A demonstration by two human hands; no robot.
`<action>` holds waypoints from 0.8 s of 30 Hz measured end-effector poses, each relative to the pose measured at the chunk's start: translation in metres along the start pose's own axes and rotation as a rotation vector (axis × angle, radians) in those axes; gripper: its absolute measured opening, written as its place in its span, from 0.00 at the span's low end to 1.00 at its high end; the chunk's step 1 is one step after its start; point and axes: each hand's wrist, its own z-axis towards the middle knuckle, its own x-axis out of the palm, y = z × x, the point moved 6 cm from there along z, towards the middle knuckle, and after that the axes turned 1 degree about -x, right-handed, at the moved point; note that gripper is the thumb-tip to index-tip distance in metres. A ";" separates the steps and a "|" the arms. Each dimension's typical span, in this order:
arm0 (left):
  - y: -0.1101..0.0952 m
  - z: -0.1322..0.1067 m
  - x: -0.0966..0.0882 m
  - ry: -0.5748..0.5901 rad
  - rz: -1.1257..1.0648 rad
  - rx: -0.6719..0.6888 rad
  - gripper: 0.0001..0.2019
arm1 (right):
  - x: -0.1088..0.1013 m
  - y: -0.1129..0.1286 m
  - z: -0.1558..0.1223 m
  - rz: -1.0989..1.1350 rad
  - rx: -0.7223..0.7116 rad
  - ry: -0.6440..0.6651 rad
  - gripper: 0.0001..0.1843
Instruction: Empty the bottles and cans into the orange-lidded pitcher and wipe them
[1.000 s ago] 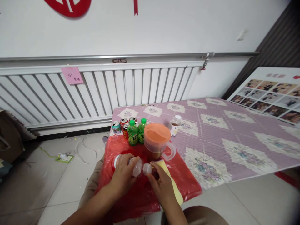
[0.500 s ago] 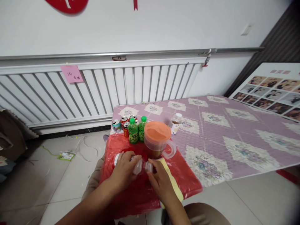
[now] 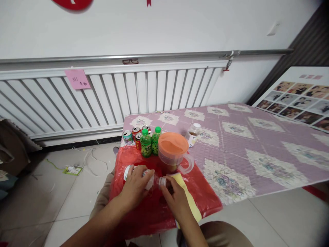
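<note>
My left hand (image 3: 137,183) is wrapped around a clear plastic bottle (image 3: 149,184) that lies sideways, its neck pointing right. The bottle's white-labelled end shows beyond my left knuckles. At the neck, the thumb and forefinger of my right hand (image 3: 176,195) are closed on the pale bottle cap (image 3: 162,182). Beneath both hands is a red plastic sheet (image 3: 144,216). A yellow cloth (image 3: 191,202) lies partly under my right wrist. Just beyond my hands stands a clear plastic jug (image 3: 167,159) with an orange lid (image 3: 173,143).
Two green-capped bottles (image 3: 146,145) stand left of the jug, with several drink cans (image 3: 128,137) beside them. A white-capped bottle of brown liquid (image 3: 192,134) stands behind the jug on the floral bedcover (image 3: 231,154). A white radiator (image 3: 154,89) runs along the wall.
The bottle has tilted slightly, and its labelled end sits a little further left and higher. My right fingers have shifted around the cap. The surrounding objects stay in place.
</note>
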 end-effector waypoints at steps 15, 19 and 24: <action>-0.003 0.000 -0.001 -0.006 -0.032 0.001 0.30 | -0.004 0.003 -0.002 -0.017 -0.078 -0.024 0.20; 0.003 0.001 -0.004 -0.021 -0.125 -0.026 0.32 | -0.011 0.002 -0.005 0.019 -0.177 -0.111 0.19; 0.018 0.002 -0.015 -0.164 -0.419 -0.113 0.31 | -0.038 -0.016 -0.012 0.242 -0.134 -0.415 0.21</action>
